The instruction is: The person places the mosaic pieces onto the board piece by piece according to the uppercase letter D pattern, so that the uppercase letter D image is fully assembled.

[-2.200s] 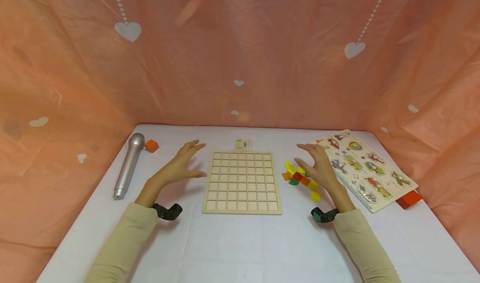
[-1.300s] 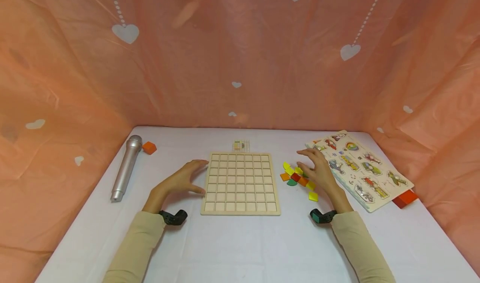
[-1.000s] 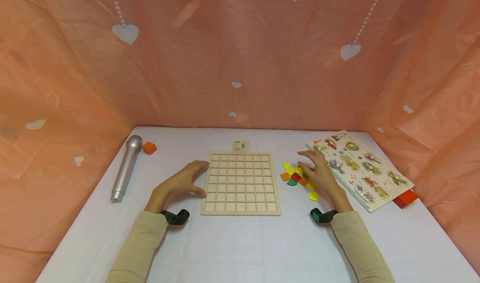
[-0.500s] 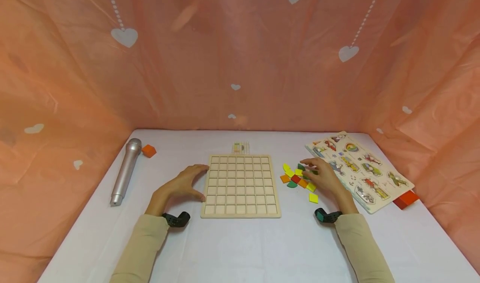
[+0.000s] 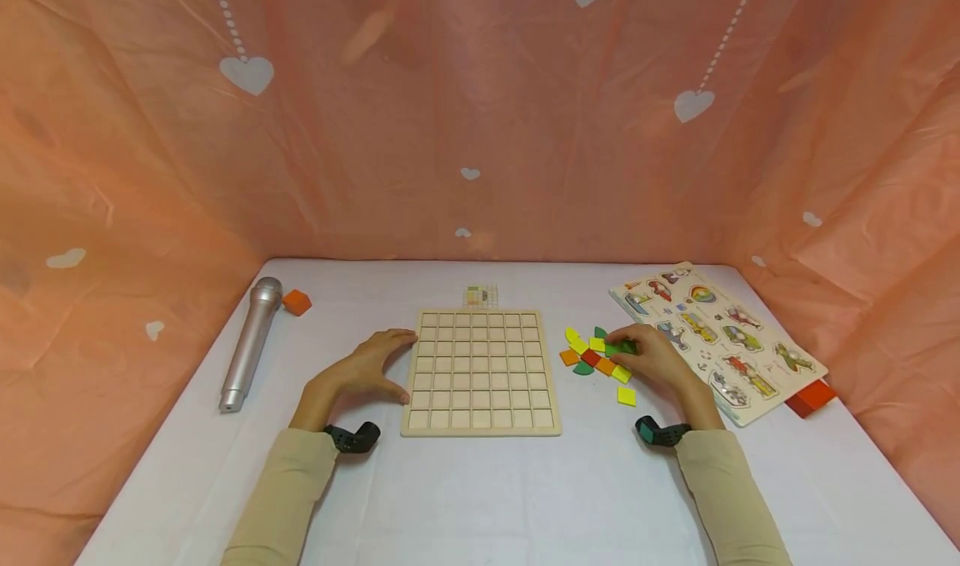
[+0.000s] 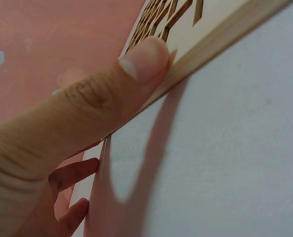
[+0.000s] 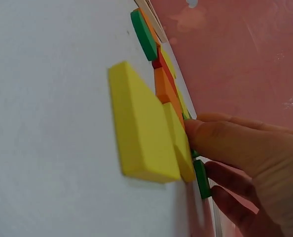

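In the head view, my left hand (image 5: 366,369) rests along the left edge of the wooden grid board (image 5: 480,431). Its thumb (image 6: 149,59) touches the frame, and other fingers reach toward the table. My right hand (image 5: 660,358) is at the right of the small pile of coloured blocks, where thumb and forefinger pinch a green block (image 5: 619,348), partly hidden by the fingers. Around it lie a red block (image 5: 592,358), orange blocks (image 5: 569,358) and yellow blocks (image 5: 597,344). Another green block (image 7: 202,178) lies beneath the other fingers in the right wrist view.
A small pattern card (image 5: 481,297) lies behind the board. At left are a silver microphone (image 5: 251,345) and an orange cube (image 5: 297,303). At right, a picture puzzle board (image 5: 720,341) rests partly over a red block (image 5: 812,399). One yellow block (image 5: 627,396) sits apart, nearer me.
My left hand has come to the board's left edge and stays there. The right hand has lowered to the green blocks, and its thumb and forefinger have drawn together.
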Demonstrator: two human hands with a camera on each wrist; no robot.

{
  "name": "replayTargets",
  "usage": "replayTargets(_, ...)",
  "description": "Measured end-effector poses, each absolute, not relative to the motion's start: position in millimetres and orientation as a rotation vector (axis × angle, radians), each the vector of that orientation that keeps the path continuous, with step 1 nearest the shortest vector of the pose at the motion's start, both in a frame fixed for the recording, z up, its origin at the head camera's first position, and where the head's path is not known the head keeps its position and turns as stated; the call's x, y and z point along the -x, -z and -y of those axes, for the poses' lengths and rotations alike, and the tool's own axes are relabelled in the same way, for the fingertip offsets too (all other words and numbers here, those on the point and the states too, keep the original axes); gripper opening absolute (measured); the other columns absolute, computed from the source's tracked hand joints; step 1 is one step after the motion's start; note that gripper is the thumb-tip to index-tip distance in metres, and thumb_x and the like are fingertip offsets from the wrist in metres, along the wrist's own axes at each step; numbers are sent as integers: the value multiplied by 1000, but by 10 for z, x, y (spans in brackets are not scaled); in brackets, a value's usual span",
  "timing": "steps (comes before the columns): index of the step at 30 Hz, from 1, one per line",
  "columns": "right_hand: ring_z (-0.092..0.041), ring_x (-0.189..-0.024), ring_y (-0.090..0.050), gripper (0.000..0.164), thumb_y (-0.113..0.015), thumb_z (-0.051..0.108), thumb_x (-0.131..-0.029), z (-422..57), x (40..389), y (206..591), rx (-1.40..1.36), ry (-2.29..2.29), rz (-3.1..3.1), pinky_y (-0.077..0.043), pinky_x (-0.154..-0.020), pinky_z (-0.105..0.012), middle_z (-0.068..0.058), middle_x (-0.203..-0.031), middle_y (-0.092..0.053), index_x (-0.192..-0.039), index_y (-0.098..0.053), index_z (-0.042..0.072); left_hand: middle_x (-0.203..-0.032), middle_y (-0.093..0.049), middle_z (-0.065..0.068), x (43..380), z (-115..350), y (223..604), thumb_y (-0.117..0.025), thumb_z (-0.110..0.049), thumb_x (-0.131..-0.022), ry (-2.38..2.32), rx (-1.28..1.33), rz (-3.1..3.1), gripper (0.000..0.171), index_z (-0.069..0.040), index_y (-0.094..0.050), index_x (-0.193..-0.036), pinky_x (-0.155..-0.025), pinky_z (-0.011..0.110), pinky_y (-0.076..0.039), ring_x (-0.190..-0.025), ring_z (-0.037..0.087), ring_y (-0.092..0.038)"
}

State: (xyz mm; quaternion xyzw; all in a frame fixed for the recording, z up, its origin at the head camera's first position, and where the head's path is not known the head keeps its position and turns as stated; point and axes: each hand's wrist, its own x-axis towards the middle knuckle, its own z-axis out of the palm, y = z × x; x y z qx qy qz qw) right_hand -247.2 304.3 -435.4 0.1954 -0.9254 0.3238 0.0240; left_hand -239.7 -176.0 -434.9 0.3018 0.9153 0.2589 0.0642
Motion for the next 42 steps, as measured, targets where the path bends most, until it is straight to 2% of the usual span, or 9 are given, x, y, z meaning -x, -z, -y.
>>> replayTargets(12,-29,-102,-56,24,-69,11,-84,-2997,2471,4333,-544,-1064,2827,-46,-92,-50,-11,-107,-65,-107,-68,4,-142,-37,21,2396,1744,4331,-86,-37,-60,-753,-874,-2757,99,2,-39,-138,-107,55,-27,-130,40,-32)
replayTargets(18,-28,-97,-59,26,-69,6,-82,-2804,2505,4241,-618,-1091,2625,-51,-85,-49,-11,-104,-64,-108,-67,2,-141,-37,21,2409,1723,4288,-86,-36,-60,-722,-876,-2755,99,3,-39,-137,-106,55,-28,-130,40,-32)
replayTargets(24,-26,-91,-59,26,-70,7,-82,-2487,2574,4175,-712,-1140,2510,-52,-81,-47,-11,-102,-65,-107,-67,1,-141,-37,22,2410,1708,4257,-86,-36,-60,-685,-864,-2749,99,3,-39,-137,-106,54,-29,-129,40,-33)
replayTargets(31,-26,-92,-60,25,-72,5,-80,-2025,2659,4187,-796,-1181,2415,-51,-81,-47,-10,-100,-65,-104,-69,3,-142,-36,23,2412,1712,4258,-86,-35,-60,-684,-840,-2742,99,4,-38,-137,-106,55,-28,-130,41,-32)
replayTargets(42,-21,-94,-61,23,-70,10,-83,-1330,2765,4267,-863,-1191,2504,-52,-81,-40,-7,-102,-65,-105,-70,4,-142,-35,24,2415,1699,4252,-86,-30,-61,-722,-841,-2712,97,5,-38,-137,-107,54,-27,-131,42,-30)
